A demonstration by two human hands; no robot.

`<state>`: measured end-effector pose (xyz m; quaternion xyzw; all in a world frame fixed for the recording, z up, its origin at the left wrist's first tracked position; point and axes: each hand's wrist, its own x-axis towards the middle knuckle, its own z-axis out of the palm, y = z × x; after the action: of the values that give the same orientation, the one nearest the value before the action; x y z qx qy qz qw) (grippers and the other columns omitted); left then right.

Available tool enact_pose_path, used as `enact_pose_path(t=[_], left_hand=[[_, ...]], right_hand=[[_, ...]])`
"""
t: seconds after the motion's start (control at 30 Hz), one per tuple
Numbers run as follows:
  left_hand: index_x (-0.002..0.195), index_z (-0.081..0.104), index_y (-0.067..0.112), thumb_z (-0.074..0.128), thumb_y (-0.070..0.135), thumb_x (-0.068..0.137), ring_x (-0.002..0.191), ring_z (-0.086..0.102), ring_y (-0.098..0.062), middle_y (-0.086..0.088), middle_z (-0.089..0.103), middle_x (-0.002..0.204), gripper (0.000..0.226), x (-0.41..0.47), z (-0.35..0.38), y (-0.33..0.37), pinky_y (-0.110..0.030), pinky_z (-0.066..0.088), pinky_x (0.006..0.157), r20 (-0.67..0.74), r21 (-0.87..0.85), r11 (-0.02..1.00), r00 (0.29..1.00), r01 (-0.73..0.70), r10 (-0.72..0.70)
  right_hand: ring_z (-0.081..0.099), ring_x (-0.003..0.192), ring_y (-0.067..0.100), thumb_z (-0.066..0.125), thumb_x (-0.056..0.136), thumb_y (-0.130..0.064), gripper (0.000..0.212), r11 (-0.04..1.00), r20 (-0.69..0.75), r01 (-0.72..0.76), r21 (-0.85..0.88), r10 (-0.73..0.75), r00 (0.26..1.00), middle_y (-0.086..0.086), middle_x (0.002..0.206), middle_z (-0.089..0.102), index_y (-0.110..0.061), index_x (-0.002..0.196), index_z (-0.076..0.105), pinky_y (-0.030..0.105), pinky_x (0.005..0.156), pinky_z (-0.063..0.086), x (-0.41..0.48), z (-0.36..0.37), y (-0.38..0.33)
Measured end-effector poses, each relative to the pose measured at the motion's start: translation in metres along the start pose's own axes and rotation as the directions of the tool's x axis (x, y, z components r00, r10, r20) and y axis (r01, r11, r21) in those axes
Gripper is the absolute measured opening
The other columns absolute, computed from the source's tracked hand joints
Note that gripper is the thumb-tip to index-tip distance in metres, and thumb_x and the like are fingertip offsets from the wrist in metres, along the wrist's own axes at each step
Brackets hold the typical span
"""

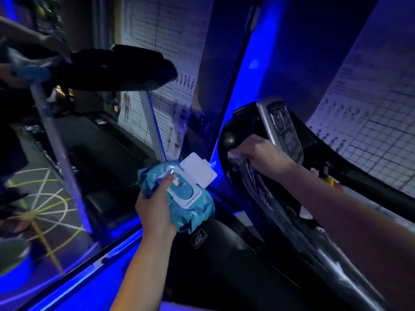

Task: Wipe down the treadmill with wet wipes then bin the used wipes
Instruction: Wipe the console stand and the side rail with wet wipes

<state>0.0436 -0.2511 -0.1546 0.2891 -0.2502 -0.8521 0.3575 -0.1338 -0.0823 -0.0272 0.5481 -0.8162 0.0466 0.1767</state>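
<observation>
My left hand [155, 207] grips a teal pack of wet wipes [193, 212] whose white flip lid [197, 168] stands open, thumb near the opening. My right hand [260, 157] presses a white wet wipe [234, 158] against the dark treadmill console [238, 131], just left of the silver display panel [284, 131]. The wipe is mostly hidden under my fingers. The treadmill's black handrail [314, 250] runs down toward the lower right beneath my right forearm.
A mirror on the left reflects a treadmill, a silver upright [60, 149] and floor markings [42, 207]. Blue-lit frame edges [233, 86] run up the middle. Exercise charts [370, 122] cover the wall at right. The treadmill's black base [224, 254] lies below.
</observation>
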Motion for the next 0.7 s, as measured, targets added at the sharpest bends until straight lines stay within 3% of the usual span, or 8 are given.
enact_pose_path(t=[0.1,0.17,0.23,0.3,0.37,0.43,0.53,0.7], left_hand=[[0.118,0.076,0.014,0.089,0.011,0.08,0.091,0.08,-0.027,-0.007,0.081,0.103,0.04,-0.002,0.001,0.002,-0.045,0.065,0.08,0.018,0.004,1.0,1.0,0.024,-0.024],[0.117,0.077,0.013,0.089,0.009,0.079,0.09,0.08,-0.028,-0.009,0.081,0.103,0.04,-0.003,-0.001,0.001,-0.044,0.064,0.077,0.01,-0.001,0.999,0.999,0.033,-0.033],[0.115,0.076,0.011,0.09,0.009,0.078,0.09,0.079,-0.029,-0.011,0.081,0.102,0.04,-0.004,-0.003,0.002,-0.044,0.064,0.076,-0.018,0.002,1.0,1.0,0.025,-0.025],[0.115,0.076,0.011,0.09,0.009,0.078,0.09,0.079,-0.029,-0.011,0.081,0.101,0.039,-0.004,-0.005,0.005,-0.045,0.065,0.078,-0.039,-0.007,1.0,0.999,0.014,-0.014],[0.116,0.076,0.011,0.089,0.009,0.079,0.092,0.079,-0.029,-0.01,0.081,0.102,0.039,-0.004,-0.005,0.008,-0.047,0.065,0.079,-0.045,-0.023,1.0,0.999,0.001,-0.002],[0.115,0.076,0.011,0.089,0.01,0.08,0.092,0.079,-0.03,-0.01,0.081,0.102,0.038,-0.005,-0.006,0.01,-0.048,0.064,0.079,-0.049,-0.027,1.0,0.999,-0.003,0.002],[0.115,0.076,0.011,0.089,0.01,0.08,0.093,0.079,-0.031,-0.012,0.081,0.105,0.038,-0.006,-0.009,0.009,-0.051,0.064,0.082,-0.051,-0.024,1.0,0.999,0.001,-0.003],[0.115,0.076,0.012,0.089,0.01,0.08,0.091,0.079,-0.031,-0.01,0.081,0.101,0.038,-0.006,-0.012,0.012,-0.052,0.064,0.081,-0.053,-0.034,0.999,0.999,-0.001,-0.001]], right_hand=[[0.063,0.091,0.018,0.068,0.078,0.003,0.038,0.996,0.081,0.073,-0.06,-0.068,0.994,-0.006,0.09,0.073,-0.024,0.103,0.079,0.018,0.067,0.046,-0.03,-0.002,-0.011],[0.06,0.087,0.019,0.076,0.072,0.002,0.042,0.984,0.092,0.149,-0.102,-0.14,0.986,-0.011,0.085,0.075,-0.022,0.105,0.079,0.019,0.059,0.038,-0.03,-0.004,-0.01],[0.055,0.079,0.023,0.08,0.075,-0.007,0.031,0.976,0.02,0.18,-0.118,-0.179,0.984,-0.013,0.079,0.075,-0.019,0.104,0.08,0.027,0.059,0.046,-0.012,-0.009,-0.007],[0.053,0.079,0.024,0.082,0.08,-0.014,0.025,0.996,-0.103,0.076,-0.055,-0.081,0.991,-0.009,0.074,0.071,-0.017,0.104,0.08,0.034,0.068,0.053,0.008,-0.016,-0.008],[0.053,0.089,0.021,0.077,0.085,-0.017,0.028,0.994,-0.145,-0.098,0.042,0.103,0.984,-0.005,0.08,0.06,-0.012,0.113,0.077,0.037,0.085,0.052,0.019,-0.023,-0.006],[0.056,0.094,0.02,0.074,0.087,-0.017,0.025,0.984,-0.075,-0.169,0.052,0.173,0.982,0.004,0.089,0.063,-0.008,0.11,0.077,0.035,0.091,0.046,0.021,-0.022,-0.002],[0.064,0.094,0.028,0.073,0.088,-0.014,0.011,0.986,0.031,-0.168,-0.006,0.168,0.985,0.008,0.098,0.069,-0.005,0.094,0.079,0.036,0.086,0.049,0.01,-0.015,0.0],[0.061,0.091,0.016,0.073,0.091,-0.02,0.013,0.995,0.34,-0.079,-0.065,0.096,0.935,-0.002,0.098,0.058,-0.011,0.096,0.081,0.011,0.07,0.033,-0.003,-0.023,-0.008]])
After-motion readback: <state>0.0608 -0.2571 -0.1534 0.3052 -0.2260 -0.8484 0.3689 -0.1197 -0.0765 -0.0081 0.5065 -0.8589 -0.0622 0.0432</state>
